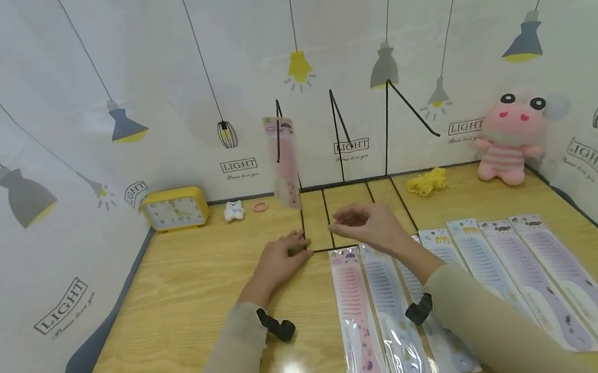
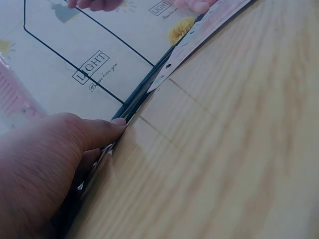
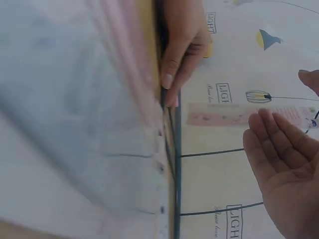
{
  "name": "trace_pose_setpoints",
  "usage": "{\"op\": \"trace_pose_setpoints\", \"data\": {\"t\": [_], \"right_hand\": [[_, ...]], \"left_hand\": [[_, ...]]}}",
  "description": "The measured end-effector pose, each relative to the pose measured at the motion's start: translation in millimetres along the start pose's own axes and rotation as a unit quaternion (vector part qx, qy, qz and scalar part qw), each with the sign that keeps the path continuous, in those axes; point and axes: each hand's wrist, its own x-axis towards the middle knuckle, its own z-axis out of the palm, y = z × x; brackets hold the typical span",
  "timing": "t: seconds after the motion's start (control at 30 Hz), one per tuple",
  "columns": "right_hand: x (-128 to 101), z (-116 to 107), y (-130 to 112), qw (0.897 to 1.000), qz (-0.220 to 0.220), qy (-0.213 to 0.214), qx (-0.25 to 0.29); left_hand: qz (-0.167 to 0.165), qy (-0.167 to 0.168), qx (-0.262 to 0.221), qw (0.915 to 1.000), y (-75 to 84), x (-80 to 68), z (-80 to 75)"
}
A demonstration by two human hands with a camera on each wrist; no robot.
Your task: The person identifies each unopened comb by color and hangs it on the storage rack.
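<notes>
A black wire display rack with three upright hooks stands on the table by the back wall. From its left hook hangs a pink packaged comb. My left hand is at the rack's front left corner; thumb and fingers pinch the base wire, as the left wrist view shows. My right hand is in the air above the rack's base, fingers loosely bent and nothing held; its palm faces the right wrist camera. Below lie a pink packaged comb and a blue packaged comb.
More blue and purple packaged combs lie in a row to the right, partly under my right forearm. Along the back are a yellow alarm clock, a white bear figure, a pink ring, yellow string and a pink plush toy.
</notes>
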Motion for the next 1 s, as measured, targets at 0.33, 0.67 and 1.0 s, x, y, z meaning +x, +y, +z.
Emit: {"op": "trace_pose_setpoints", "data": {"t": [0.33,0.67,1.0], "right_hand": [[-23.1,28.1,47.5,0.993,-0.107,-0.049,0.007],[-18.9,21.8,67.2,0.973,-0.136,-0.083,-0.17],[-17.3,20.9,60.0,0.959,-0.111,-0.099,-0.24]], "left_hand": [[-0.011,-0.012,-0.008,0.9998,-0.7,-5.1,0.2],[-0.007,-0.01,-0.011,0.9999,1.0,1.2,-0.1],[-0.011,-0.009,-0.016,0.9998,-1.5,2.6,-2.0]]}}
